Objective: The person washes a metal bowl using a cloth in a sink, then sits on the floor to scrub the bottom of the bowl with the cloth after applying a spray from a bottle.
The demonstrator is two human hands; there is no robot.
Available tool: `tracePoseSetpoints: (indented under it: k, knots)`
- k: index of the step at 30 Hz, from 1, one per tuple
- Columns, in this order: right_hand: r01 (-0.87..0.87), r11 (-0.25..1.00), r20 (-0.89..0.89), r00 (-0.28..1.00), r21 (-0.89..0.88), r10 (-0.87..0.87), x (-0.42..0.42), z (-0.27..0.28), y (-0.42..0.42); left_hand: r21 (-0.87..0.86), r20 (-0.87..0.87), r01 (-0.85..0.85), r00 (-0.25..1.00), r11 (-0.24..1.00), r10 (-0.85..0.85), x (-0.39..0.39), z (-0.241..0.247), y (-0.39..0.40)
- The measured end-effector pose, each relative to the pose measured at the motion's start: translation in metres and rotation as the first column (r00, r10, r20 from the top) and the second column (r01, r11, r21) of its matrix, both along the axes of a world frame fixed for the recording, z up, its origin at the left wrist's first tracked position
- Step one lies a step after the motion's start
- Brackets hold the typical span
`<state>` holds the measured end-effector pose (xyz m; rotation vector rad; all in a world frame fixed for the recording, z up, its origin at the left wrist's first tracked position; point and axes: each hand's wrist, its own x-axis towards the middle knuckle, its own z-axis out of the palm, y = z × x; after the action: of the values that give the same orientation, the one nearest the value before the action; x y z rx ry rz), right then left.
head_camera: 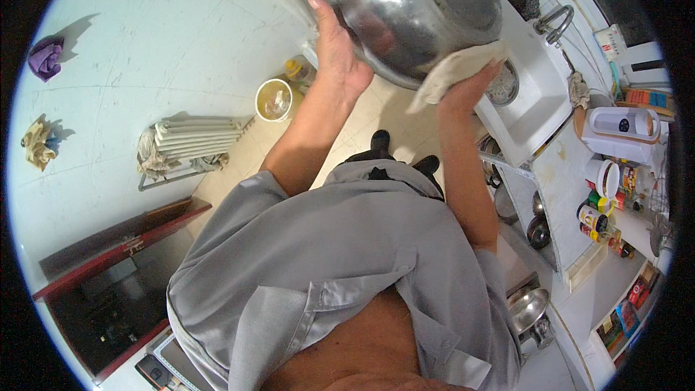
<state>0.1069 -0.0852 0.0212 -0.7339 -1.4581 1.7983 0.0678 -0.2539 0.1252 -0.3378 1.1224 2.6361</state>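
A large stainless-steel basin (380,16) is held up at the top of the view, tilted so its shiny outer side and base face me. My left hand (345,60) grips it at the rim, thumb lying along the edge; the other fingers are hidden behind the metal. A cream cloth (461,65) is in my right hand (469,89) and lies against the basin's lower right side. That hand is slightly blurred. Just right of it is a white sink (548,87) with a metal drain strainer (504,84), partly covered by my hand and the basin.
A curved faucet (559,21) rises at the sink's far edge, near a dark scrubber (525,6). Bottles and jars (602,217) crowd the right counter. A bucket (274,100) stands on the floor by a white radiator (198,138); a red-framed door (119,277) is at left.
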Motion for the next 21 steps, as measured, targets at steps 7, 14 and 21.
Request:
tracePoseSetpoints:
  k: [7,14,21]
  knots:
    - [-0.054,0.460,0.062,0.998,0.886,-0.001,0.037,0.017,-0.064,-0.075,-0.210,-0.073,0.976,0.995,0.056,0.020,0.014,0.014]
    - [-0.109,0.149,0.046,0.927,0.983,0.371,0.010,0.123,-0.043,-0.377,-0.325,-0.030,0.940,0.926,-0.102,0.023,0.010,-0.017]
    - [-0.185,0.219,0.060,0.875,0.958,0.480,-0.046,0.176,-0.025,-0.372,-0.204,-0.016,0.977,0.928,-0.065,0.024,0.005,-0.029]
